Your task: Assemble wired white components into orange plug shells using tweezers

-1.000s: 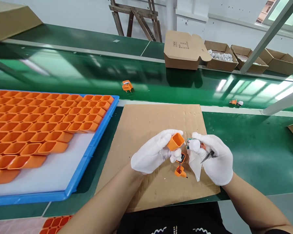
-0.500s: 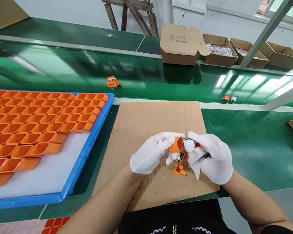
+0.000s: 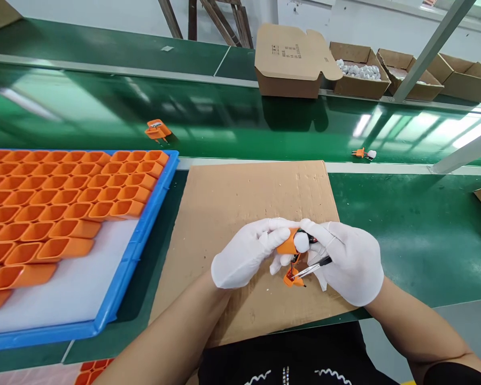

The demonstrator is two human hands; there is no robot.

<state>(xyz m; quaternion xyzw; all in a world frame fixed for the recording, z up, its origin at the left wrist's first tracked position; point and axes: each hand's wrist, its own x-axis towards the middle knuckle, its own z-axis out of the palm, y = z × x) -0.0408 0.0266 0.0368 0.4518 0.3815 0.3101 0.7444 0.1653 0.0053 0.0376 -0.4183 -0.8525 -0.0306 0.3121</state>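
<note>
My left hand, in a white glove, is closed around an orange plastic housing over the cardboard sheet. At the housing's open end sits a small circuit assembly with a round white part, which the fingers of my right hand pinch. The gloved right hand also holds metal tweezers, their tips pointing left and down. Below the housing hangs an orange plug piece with dark wiring; the tweezer tips appear to be at it. My fingers partly hide the circuit assembly.
A blue tray with rows of orange housings stands at left. The cardboard sheet lies under my hands. On the green conveyor are an orange plug piece and a small orange-and-white assembly. Cardboard boxes line the far side.
The circuit assembly and its white part have moved left, closer into the orange housing. My right hand has shifted slightly left, bringing the tweezer tips to the hanging plug piece. The view has tilted down slightly.
</note>
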